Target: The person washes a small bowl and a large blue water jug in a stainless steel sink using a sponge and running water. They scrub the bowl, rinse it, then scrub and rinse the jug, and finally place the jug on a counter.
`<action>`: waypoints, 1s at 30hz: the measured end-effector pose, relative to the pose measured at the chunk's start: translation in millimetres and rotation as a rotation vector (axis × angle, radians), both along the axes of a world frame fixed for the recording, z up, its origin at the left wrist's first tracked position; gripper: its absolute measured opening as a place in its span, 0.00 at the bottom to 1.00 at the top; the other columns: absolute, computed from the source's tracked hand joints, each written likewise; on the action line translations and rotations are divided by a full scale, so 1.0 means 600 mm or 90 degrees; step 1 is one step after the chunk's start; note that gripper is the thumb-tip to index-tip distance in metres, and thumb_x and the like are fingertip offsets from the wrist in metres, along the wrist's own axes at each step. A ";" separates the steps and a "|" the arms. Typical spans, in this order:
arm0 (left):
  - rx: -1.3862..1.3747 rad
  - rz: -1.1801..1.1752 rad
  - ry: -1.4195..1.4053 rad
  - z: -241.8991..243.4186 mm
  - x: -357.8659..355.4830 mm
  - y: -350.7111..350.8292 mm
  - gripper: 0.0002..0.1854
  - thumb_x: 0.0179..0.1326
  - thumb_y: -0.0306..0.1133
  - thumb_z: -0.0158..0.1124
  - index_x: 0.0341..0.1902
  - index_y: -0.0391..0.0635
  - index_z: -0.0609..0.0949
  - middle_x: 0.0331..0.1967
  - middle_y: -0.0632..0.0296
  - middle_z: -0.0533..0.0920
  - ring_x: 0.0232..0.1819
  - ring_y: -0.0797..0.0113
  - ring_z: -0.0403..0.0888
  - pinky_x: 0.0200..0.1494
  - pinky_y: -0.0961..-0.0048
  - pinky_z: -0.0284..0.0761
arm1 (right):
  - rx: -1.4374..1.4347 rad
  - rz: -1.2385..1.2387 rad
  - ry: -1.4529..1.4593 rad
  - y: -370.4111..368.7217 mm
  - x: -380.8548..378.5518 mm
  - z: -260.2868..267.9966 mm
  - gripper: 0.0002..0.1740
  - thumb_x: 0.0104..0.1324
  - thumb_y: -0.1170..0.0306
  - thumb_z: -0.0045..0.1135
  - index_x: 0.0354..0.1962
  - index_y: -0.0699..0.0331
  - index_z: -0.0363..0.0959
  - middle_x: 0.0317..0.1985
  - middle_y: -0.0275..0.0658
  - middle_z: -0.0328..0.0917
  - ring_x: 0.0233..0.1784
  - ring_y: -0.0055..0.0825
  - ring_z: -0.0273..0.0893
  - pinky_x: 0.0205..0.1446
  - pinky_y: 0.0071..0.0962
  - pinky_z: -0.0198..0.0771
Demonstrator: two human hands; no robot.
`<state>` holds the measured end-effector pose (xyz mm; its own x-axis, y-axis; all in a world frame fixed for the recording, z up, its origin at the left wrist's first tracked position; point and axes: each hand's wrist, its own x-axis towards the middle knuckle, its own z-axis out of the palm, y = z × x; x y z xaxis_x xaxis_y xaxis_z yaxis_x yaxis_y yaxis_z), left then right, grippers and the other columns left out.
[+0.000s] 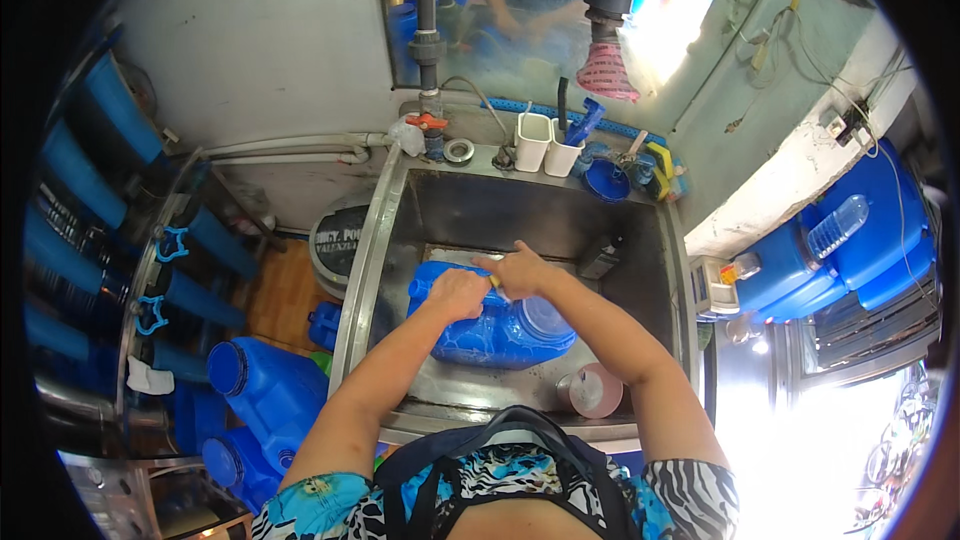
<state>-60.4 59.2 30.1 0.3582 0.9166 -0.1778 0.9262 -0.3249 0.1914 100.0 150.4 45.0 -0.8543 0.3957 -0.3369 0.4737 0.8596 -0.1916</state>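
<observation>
A wet blue plastic water container (487,334) lies on its side in a stainless steel sink (465,390), its wide round cap toward the right. My left hand (459,292) is on the upper part of the container, fingers curled around its handle area; the exact hold is hidden. My right hand (521,274) is beside it, fingers spread, with a small yellow and white thing, perhaps a sponge, under the palm. Whether the fingers grip that thing is unclear. A pink round tub (596,391) sits in the sink's near right corner, and a dark bottle (601,259) stands at its right wall.
Behind the sink stand two white plastic holders (532,142) with brushes, a blue cap (607,180) and a yellow sponge (660,165). A grey pipe with a cloth-covered outlet (606,71) hangs above. Blue containers (274,382) stand at the left. More blue containers (787,270) are at right.
</observation>
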 end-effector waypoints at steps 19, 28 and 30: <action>0.036 0.242 -0.099 -0.011 0.045 -0.014 0.14 0.50 0.25 0.59 0.42 0.35 0.76 0.31 0.43 0.83 0.37 0.47 0.84 0.42 0.55 0.79 | 0.250 -0.470 0.519 -0.041 0.054 0.025 0.12 0.55 0.78 0.50 0.36 0.57 0.77 0.37 0.47 0.80 0.43 0.44 0.78 0.48 0.40 0.73; 0.047 0.230 -0.103 -0.025 0.053 -0.017 0.13 0.53 0.28 0.58 0.43 0.37 0.75 0.30 0.45 0.83 0.35 0.47 0.84 0.38 0.53 0.78 | 0.399 -0.502 0.319 -0.011 0.043 -0.030 0.10 0.53 0.77 0.52 0.33 0.59 0.78 0.30 0.47 0.80 0.36 0.47 0.79 0.41 0.43 0.75; 0.048 0.224 -0.111 -0.023 0.053 -0.021 0.14 0.57 0.33 0.59 0.43 0.37 0.75 0.29 0.45 0.83 0.34 0.47 0.84 0.38 0.53 0.78 | 0.274 -0.401 0.397 -0.002 0.042 -0.019 0.10 0.52 0.76 0.54 0.33 0.58 0.78 0.30 0.48 0.80 0.37 0.46 0.79 0.40 0.43 0.74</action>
<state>-28.7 46.5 16.2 0.0393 0.9968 -0.0698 0.9393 -0.0130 0.3428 125.5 149.3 33.3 -0.4215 0.8226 0.3818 0.7894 0.5400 -0.2919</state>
